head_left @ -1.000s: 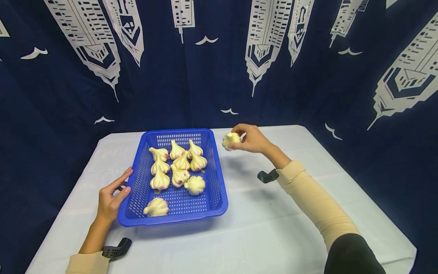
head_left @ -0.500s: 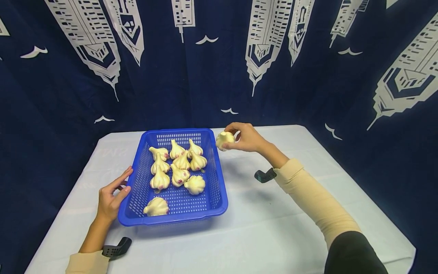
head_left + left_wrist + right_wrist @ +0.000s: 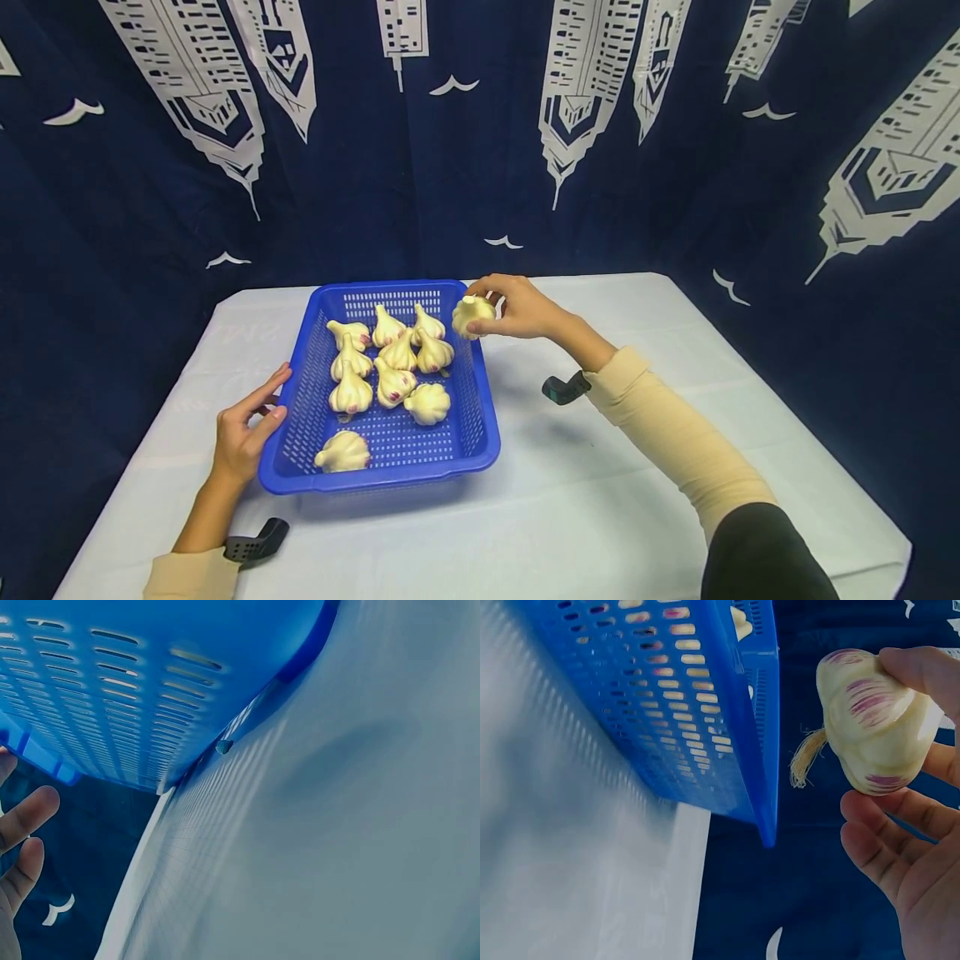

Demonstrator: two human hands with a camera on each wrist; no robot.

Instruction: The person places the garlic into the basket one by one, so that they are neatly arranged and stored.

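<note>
In the head view my right hand (image 3: 519, 308) holds a garlic bulb (image 3: 472, 316) between thumb and fingers, above the far right rim of a blue plastic basket (image 3: 390, 479). Seen from the right wrist, this bulb (image 3: 874, 727) has purple streaks and a tuft of dry roots, and hangs apart from the basket wall (image 3: 705, 750). My left hand (image 3: 242, 437) rests its fairly straight fingers against the basket's left rim. In the left wrist view some of its fingers (image 3: 30, 814) stand off the slotted wall. Inside the basket lie several garlic bulbs (image 3: 351, 392).
A white cloth (image 3: 585, 500) covers the table under the basket. One bulb (image 3: 343, 452) lies apart from the others, near the basket's front left corner. Behind the table hangs a dark blue curtain (image 3: 450, 183) with white building prints. Each wrist carries a black device (image 3: 257, 542).
My right hand has moved left with the garlic bulb, from beside the basket to above its right rim. My left hand and the basket stay where they were.
</note>
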